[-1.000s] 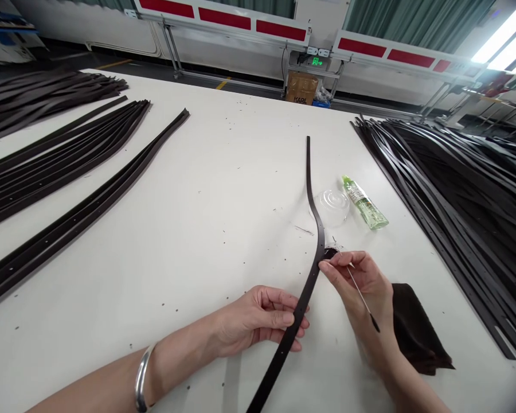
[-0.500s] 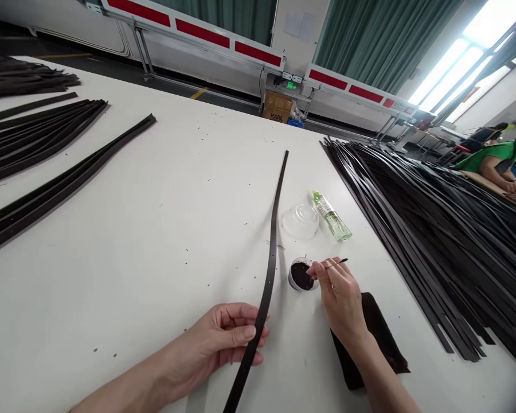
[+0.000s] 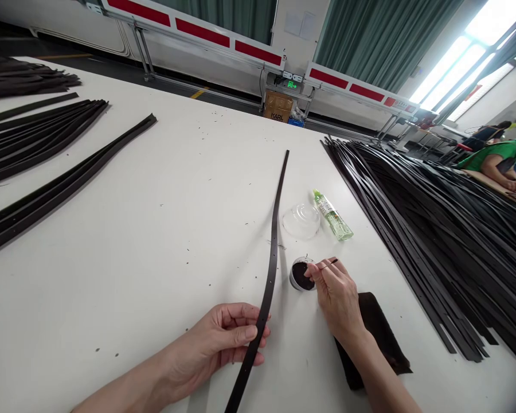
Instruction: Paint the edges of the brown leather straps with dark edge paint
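Note:
My left hand [image 3: 223, 344] is closed around a long black strap [image 3: 270, 281] with small holes, thumb on top and fingers behind. The strap curves away from me, its far end pointing to the back of the table. In my right hand [image 3: 337, 295] a thin stick [image 3: 329, 264] with a dark end is pinched between the fingers. Those fingertips are at the rim of a small cup [image 3: 301, 274] of dark liquid; they hide the stick's lower end. Under my right wrist lies a folded dark cloth [image 3: 382, 327].
A clear plastic lid [image 3: 301, 221] and a green-labelled bottle [image 3: 333, 215] lie beyond the cup. Piles of black straps cover the right side [image 3: 413, 229]; more strap bundles [image 3: 69, 166] lie at the left. Dark specks dot the white table [image 3: 155, 275]. A person in green [image 3: 494, 160] sits far right.
My right hand has shifted slightly left over the cup, and the stick's upper end has moved left with it. My left hand and the strap have hardly moved.

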A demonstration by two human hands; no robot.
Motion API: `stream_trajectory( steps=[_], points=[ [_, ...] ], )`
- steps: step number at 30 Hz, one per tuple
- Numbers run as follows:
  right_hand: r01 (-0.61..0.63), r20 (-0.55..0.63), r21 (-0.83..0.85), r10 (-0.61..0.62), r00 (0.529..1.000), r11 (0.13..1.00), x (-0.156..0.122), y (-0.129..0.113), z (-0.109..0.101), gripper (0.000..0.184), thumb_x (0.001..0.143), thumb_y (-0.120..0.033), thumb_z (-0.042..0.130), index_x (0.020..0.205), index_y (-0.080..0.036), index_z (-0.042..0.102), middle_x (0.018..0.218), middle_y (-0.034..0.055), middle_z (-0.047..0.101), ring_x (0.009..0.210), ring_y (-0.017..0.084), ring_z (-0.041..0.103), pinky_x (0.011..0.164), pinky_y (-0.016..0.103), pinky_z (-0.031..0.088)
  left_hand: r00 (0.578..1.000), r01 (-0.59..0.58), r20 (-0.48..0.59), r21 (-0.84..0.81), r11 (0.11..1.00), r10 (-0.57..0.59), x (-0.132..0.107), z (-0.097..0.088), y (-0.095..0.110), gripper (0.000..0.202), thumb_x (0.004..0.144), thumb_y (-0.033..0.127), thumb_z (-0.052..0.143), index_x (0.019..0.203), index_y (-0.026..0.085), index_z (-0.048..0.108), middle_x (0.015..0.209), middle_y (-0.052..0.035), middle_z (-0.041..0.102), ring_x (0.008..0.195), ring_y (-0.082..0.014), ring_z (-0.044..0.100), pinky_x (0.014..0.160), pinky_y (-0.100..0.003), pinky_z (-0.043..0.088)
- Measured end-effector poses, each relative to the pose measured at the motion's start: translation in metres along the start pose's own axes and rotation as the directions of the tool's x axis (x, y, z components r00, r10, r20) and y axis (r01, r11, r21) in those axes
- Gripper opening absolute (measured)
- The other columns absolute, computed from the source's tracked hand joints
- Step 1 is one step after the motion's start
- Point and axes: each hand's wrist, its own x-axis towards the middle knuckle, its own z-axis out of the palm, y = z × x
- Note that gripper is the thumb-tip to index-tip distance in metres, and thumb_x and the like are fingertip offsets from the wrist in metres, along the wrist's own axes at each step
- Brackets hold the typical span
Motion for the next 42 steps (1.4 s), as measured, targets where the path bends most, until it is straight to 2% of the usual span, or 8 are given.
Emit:
stream_trajectory(
  steps=[6, 9, 12, 19, 25, 29, 34, 42],
  points=[
    [-0.138, -0.128, 0.140, 0.156, 0.979, 0.980, -0.002, -0.017, -0.014, 0.037, 0.104, -0.033, 0.038, 0.080, -0.021, 0.062, 0.073, 0.0017, 0.062, 0.072, 0.017, 0.057, 0.070, 0.031, 0.045, 1.000, -0.018, -0.016, -0.024, 1.000, 0.018, 0.000, 0.000, 0.000, 0.019, 0.075, 0.019, 0.080, 0.092, 0.015, 0.073, 0.088, -0.0058, 0.070, 0.078, -0.0140, 0.061, 0.077, -0.033, 0.059],
    [-0.321, -0.098, 0.391, 0.386, 0.917, 0.863, -0.008, -0.029, -0.018, 0.039, 0.103, -0.040, 0.040, 0.081, -0.020, 0.066, 0.076, 0.0020, 0.064, 0.071, 0.016, 0.060, 0.067, 0.028, 0.047, 0.999, -0.035, -0.031, -0.039, 0.999, 0.034, 0.000, 0.000, 0.001, 0.019, 0.076, 0.018, 0.079, 0.094, 0.015, 0.072, 0.089, -0.0062, 0.070, 0.081, -0.0147, 0.062, 0.080, -0.036, 0.059],
    [-0.380, -0.001, 0.545, 0.454, 0.891, 0.748, -0.015, -0.040, -0.016, 0.040, 0.102, -0.043, 0.042, 0.081, -0.020, 0.067, 0.078, 0.0031, 0.065, 0.074, 0.017, 0.061, 0.069, 0.029, 0.048, 0.999, -0.035, -0.025, -0.046, 0.998, 0.034, 0.000, 0.000, 0.000, 0.019, 0.076, 0.018, 0.079, 0.093, 0.014, 0.071, 0.088, -0.0061, 0.070, 0.079, -0.0140, 0.063, 0.080, -0.035, 0.059],
    [-0.193, -0.003, 0.491, 0.223, 0.975, 0.850, -0.024, -0.060, -0.012, 0.036, 0.103, -0.030, 0.039, 0.081, -0.021, 0.065, 0.081, 0.0018, 0.066, 0.080, 0.017, 0.062, 0.074, 0.028, 0.047, 0.999, -0.030, -0.035, -0.071, 0.997, 0.027, 0.000, 0.002, -0.002, 0.022, 0.072, 0.017, 0.082, 0.091, 0.013, 0.069, 0.086, -0.0075, 0.071, 0.078, -0.0154, 0.065, 0.077, -0.035, 0.060],
    [-0.215, -0.003, 0.492, 0.248, 0.969, 0.844, -0.023, -0.059, -0.013, 0.034, 0.103, -0.026, 0.038, 0.081, -0.021, 0.063, 0.079, 0.0010, 0.064, 0.078, 0.016, 0.061, 0.073, 0.028, 0.046, 0.999, -0.024, -0.027, -0.069, 0.997, 0.022, -0.001, 0.003, -0.001, 0.020, 0.073, 0.017, 0.081, 0.089, 0.015, 0.069, 0.087, -0.0069, 0.071, 0.079, -0.0155, 0.066, 0.079, -0.036, 0.059],
    [-0.054, 0.030, 0.491, 0.045, 0.999, 0.870, -0.026, -0.062, -0.009, 0.030, 0.101, -0.015, 0.036, 0.088, -0.020, 0.061, 0.081, 0.0029, 0.063, 0.078, 0.017, 0.060, 0.074, 0.032, 0.046, 0.999, -0.037, 0.018, -0.086, 0.996, 0.038, 0.001, 0.002, -0.002, 0.017, 0.075, 0.018, 0.080, 0.087, 0.015, 0.069, 0.089, -0.0072, 0.071, 0.081, -0.0157, 0.065, 0.080, -0.036, 0.058],
    [0.207, -0.025, 0.462, -0.221, 0.975, 0.862, -0.028, -0.067, -0.004, 0.029, 0.092, 0.002, 0.038, 0.099, -0.018, 0.058, 0.082, 0.0044, 0.064, 0.077, 0.017, 0.057, 0.070, 0.034, 0.047, 0.998, -0.045, 0.046, -0.087, 0.995, 0.049, 0.001, 0.000, -0.002, 0.016, 0.077, 0.016, 0.078, 0.089, 0.013, 0.068, 0.090, -0.0081, 0.071, 0.082, -0.0153, 0.065, 0.080, -0.035, 0.059],
    [0.267, -0.023, 0.426, -0.284, 0.958, 0.865, -0.027, -0.066, -0.001, 0.033, 0.088, 0.005, 0.039, 0.103, -0.018, 0.057, 0.083, 0.0051, 0.065, 0.078, 0.018, 0.057, 0.068, 0.035, 0.048, 0.997, -0.044, 0.055, -0.084, 0.995, 0.049, 0.000, 0.002, 0.000, 0.013, 0.078, 0.014, 0.076, 0.088, 0.013, 0.068, 0.083, -0.0058, 0.070, 0.077, -0.0140, 0.064, 0.079, -0.035, 0.059]
  ],
)
